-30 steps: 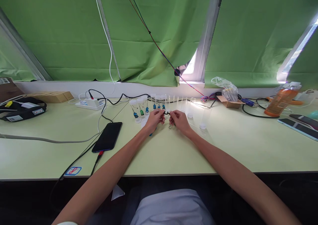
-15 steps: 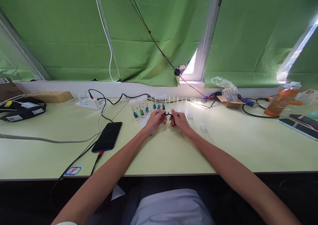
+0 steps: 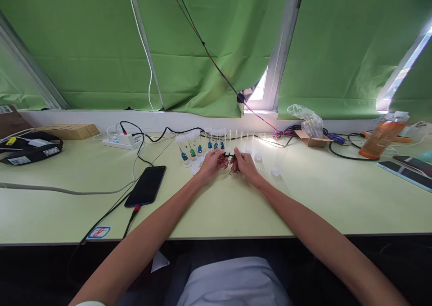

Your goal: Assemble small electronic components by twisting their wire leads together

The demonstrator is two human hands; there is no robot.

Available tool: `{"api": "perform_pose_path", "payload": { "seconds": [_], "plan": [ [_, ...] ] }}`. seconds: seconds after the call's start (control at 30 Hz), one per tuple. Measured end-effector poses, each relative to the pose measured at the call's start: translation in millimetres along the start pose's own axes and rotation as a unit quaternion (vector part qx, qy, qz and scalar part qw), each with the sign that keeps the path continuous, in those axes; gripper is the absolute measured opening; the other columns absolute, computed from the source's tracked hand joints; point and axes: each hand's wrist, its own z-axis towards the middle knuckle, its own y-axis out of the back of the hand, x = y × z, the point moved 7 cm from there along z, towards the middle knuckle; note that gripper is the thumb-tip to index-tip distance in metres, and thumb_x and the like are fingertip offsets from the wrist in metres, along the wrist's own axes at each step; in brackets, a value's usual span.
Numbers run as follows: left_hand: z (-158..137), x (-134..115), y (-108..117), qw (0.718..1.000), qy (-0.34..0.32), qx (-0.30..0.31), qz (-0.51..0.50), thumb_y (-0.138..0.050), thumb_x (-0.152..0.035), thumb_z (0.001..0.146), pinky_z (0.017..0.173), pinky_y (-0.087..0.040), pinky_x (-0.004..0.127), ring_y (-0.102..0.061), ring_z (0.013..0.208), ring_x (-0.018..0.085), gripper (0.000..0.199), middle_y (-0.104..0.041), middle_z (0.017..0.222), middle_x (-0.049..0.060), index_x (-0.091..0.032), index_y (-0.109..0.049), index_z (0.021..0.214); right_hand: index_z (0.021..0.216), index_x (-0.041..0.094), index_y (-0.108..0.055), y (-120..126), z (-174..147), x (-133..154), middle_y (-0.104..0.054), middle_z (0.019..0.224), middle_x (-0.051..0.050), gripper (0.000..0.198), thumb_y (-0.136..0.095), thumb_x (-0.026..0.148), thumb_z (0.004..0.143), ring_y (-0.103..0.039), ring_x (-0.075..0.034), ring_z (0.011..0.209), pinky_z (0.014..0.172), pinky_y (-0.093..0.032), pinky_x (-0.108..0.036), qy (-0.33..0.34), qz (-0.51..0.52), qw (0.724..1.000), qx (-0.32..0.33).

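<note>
Above the middle of the table, my left hand and my right hand are close together, fingertips pinched from either side on a small thin black part. Its exact kind is too small to make out. Just behind and left of my left hand stand several clear tubes with white caps, holding blue pieces and a green piece on dark stems. Beyond and right of my right hand are more clear tubes, one with a white cap, with no coloured piece visible inside.
A black phone with a plugged-in cable lies left on the table. Behind it sits a white power strip. At right are an open cardboard box, an orange drink bottle and two phones. Cables run along the back.
Both hands have shifted very slightly to the right, still pinching the small black part. Nothing else has visibly moved.
</note>
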Motion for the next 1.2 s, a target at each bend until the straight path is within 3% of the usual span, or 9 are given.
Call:
{"api": "perform_pose_path", "payload": {
  "seconds": [0.43, 0.67, 1.07, 1.2],
  "plan": [
    [3, -3, 6, 0.999, -0.017, -0.038, -0.022, -0.065, -0.023, 0.074, 0.046, -0.040, 0.025, -0.054, 0.050, 0.012, 0.018, -0.057, 0.060, 0.003, -0.017, -0.049, 0.068, 0.088, 0.020, -0.057, 0, 2, 10, -0.063, 0.070, 0.001, 0.041, -0.071, 0.056, 0.073, -0.059, -0.011, 0.050, 0.045, -0.046, -0.024, 0.055, 0.043, 0.997, -0.014],
    [2, -1, 4, 0.999, -0.011, -0.026, -0.019, -0.066, -0.024, 0.074, 0.046, -0.040, 0.025, -0.054, 0.050, 0.012, 0.020, -0.057, 0.059, 0.002, -0.017, -0.048, 0.069, 0.077, 0.019, -0.056, -2, 2, 10, -0.059, 0.060, 0.002, 0.041, -0.067, 0.059, 0.076, -0.056, -0.011, 0.046, 0.043, -0.044, -0.024, 0.059, 0.030, 0.998, 0.002],
    [-2, 1, 0, 1.000, 0.000, -0.005, -0.009, -0.068, -0.024, 0.073, 0.045, -0.038, 0.023, -0.055, 0.051, 0.012, 0.021, -0.058, 0.060, 0.002, -0.018, -0.048, 0.070, 0.060, 0.019, -0.052, -3, 2, 4, -0.044, 0.041, 0.004, 0.059, -0.050, 0.076, 0.078, -0.050, -0.011, 0.037, 0.039, -0.039, -0.024, 0.019, 0.022, 0.999, 0.021],
    [-2, 0, -1, 1.000, 0.003, -0.011, -0.011, -0.067, -0.023, 0.073, 0.045, -0.038, 0.023, -0.055, 0.051, 0.012, 0.020, -0.058, 0.060, 0.003, -0.017, -0.048, 0.070, 0.061, 0.019, -0.053, -2, -1, 3, -0.047, 0.042, 0.002, 0.063, -0.044, 0.078, 0.079, -0.052, -0.012, 0.039, 0.040, -0.040, -0.024, 0.004, 0.009, 1.000, 0.014]
  ]
}}
